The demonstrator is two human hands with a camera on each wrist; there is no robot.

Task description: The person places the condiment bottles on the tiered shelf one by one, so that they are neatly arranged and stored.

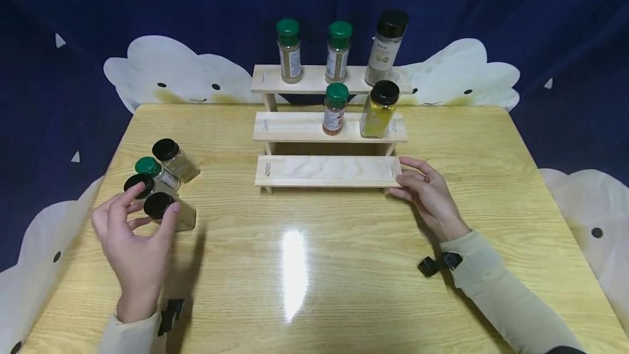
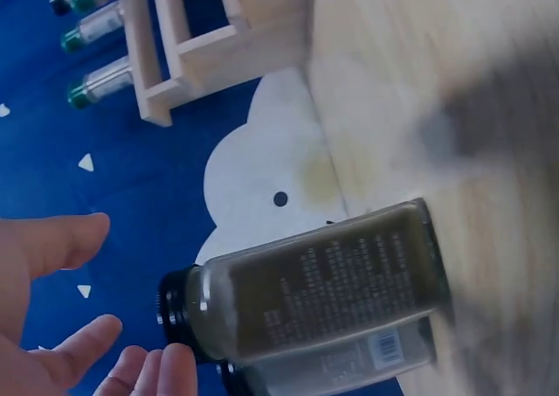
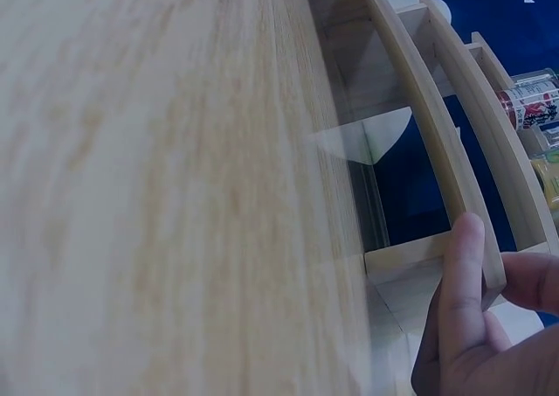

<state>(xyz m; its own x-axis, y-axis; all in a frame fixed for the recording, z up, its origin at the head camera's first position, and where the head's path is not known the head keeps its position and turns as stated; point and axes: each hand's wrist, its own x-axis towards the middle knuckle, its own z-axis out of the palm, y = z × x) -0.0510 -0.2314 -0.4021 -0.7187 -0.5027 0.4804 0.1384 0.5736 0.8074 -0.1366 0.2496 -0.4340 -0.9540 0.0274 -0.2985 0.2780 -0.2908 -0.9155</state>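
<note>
My left hand [image 1: 132,247] is at a black-capped spice jar [image 1: 184,216] on the table's left side. Its thumb and fingers are spread around the cap; in the left wrist view they stand apart, with a gap between thumb and jar [image 2: 332,282]. Beside this jar are another black-capped jar [image 1: 139,183], a small green-capped jar [image 1: 156,171] and a further black-capped jar [image 1: 177,160]. With its thumb and fingers, my right hand [image 1: 432,201] pinches the right end of the lowest step of a three-step wooden rack [image 1: 329,171].
Two green-capped jars [image 1: 290,59] and a tall black-capped jar [image 1: 383,53] stand on the top step. The middle step carries a green-capped jar [image 1: 334,116] and a yellow-filled jar [image 1: 377,116]. Behind the wooden table [image 1: 354,266] hangs a blue curtain [image 1: 187,4].
</note>
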